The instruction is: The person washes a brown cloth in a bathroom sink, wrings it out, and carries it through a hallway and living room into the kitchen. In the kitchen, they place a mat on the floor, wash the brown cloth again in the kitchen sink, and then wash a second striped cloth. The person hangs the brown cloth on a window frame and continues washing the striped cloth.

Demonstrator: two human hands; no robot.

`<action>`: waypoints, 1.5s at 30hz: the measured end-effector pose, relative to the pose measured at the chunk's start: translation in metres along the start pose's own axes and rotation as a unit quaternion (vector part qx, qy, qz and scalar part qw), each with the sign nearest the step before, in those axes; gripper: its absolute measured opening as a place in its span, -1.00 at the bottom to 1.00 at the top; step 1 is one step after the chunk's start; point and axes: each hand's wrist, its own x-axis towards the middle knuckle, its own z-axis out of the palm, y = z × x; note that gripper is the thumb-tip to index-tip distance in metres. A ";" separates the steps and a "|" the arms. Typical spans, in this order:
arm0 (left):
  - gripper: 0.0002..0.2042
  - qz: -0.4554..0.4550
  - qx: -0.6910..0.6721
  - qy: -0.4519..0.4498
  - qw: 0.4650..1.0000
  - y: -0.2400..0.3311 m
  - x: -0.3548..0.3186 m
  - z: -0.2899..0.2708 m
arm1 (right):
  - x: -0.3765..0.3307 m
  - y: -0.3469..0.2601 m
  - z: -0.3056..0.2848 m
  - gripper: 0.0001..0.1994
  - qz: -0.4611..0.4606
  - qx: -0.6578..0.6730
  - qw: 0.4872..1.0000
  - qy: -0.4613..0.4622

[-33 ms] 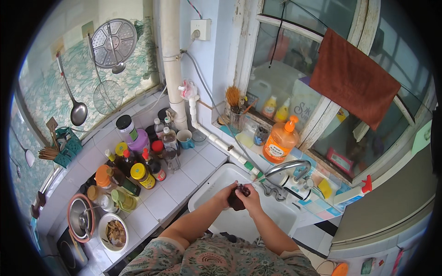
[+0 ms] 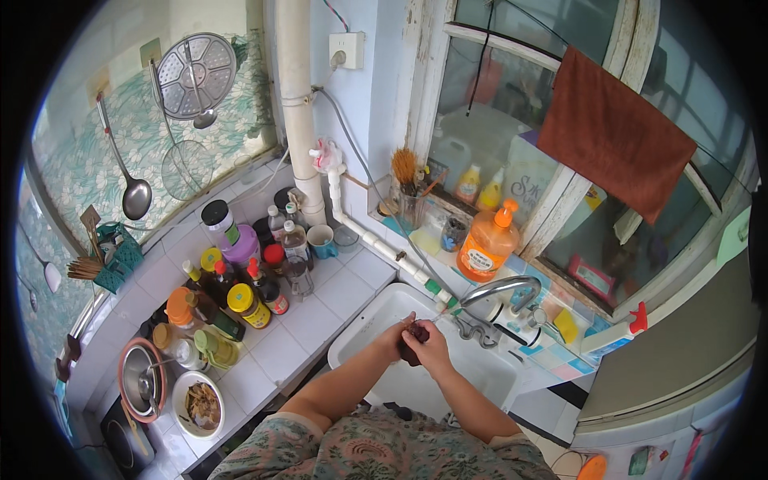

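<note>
Over the white sink (image 2: 478, 382), both hands are closed around a dark reddish-brown lump (image 2: 414, 342). Its kind cannot be made out. My left hand (image 2: 393, 340) grips it from the left side, fingers curled behind it. My right hand (image 2: 431, 349) wraps it from the right, thumb lying across its front. The lump's lower part shows below the fingers, and the rest is hidden by them. Just beyond the hands, the curved metal faucet (image 2: 502, 286) reaches over the sink's far edge.
Left of the sink, a tiled counter (image 2: 340, 288) holds several bottles and jars, a white bowl of brown food (image 2: 200, 406) and a metal basin (image 2: 142, 382). An orange pump bottle (image 2: 486, 244) stands behind the sink. A brown cloth (image 2: 612, 136) hangs at the window.
My fingers have shifted slightly on the dark lump, which has turned a little in them. Both arms stay over the sink, and the surroundings look the same.
</note>
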 end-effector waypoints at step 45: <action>-0.76 0.111 -0.015 0.145 0.983 -0.022 0.007 0.030 | 0.059 0.073 -0.012 -0.67 0.142 0.240 0.947 0.157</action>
